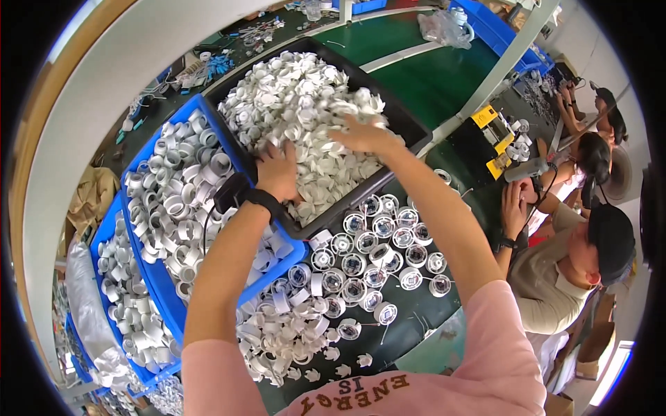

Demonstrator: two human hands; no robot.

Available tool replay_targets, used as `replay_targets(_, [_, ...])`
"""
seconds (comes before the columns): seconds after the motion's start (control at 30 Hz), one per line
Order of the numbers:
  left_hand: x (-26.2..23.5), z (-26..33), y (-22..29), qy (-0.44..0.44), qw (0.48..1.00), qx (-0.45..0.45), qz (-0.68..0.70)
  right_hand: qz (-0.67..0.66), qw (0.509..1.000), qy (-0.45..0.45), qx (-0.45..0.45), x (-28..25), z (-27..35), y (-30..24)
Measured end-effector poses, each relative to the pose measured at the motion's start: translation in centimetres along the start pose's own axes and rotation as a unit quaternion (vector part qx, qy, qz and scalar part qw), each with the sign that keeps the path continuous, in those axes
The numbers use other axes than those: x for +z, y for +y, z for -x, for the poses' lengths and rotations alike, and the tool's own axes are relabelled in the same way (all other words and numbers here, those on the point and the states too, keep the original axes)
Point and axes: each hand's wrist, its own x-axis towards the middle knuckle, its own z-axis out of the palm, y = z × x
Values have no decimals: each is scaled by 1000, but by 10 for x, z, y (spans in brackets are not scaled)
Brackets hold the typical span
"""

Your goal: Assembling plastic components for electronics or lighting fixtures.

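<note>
A black tray (409, 139) is heaped with small white flower-shaped plastic pieces (298, 90). My left hand (277, 173) rests in the heap near the tray's left side, fingers apart and their tips partly sunk among the pieces. Over the heap's right part, my right hand (368, 135) stretches its spread fingers to the left and touches the pieces; some blur lies around it. Neither hand shows a piece gripped. A black band (266, 201) circles my left wrist.
Blue bins (198, 104) of white plastic rings (173, 201) stand to the left. Round assemblies with circuit parts (354, 263) and more white pieces (284, 333) cover the near table. A co-worker in a dark cap (610, 243) sits at the right, near a yellow-and-black fixture (492, 139).
</note>
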Motion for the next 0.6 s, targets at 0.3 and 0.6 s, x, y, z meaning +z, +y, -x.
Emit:
replay_targets(0.3, [-5,-31,-5,-71,945,-80,308,-88,995,36,-20,8,20,-2])
replay_targets(0.6, [18,-39,-15,-61,929,-66,360,-158,987,3,-23,13,18,-12])
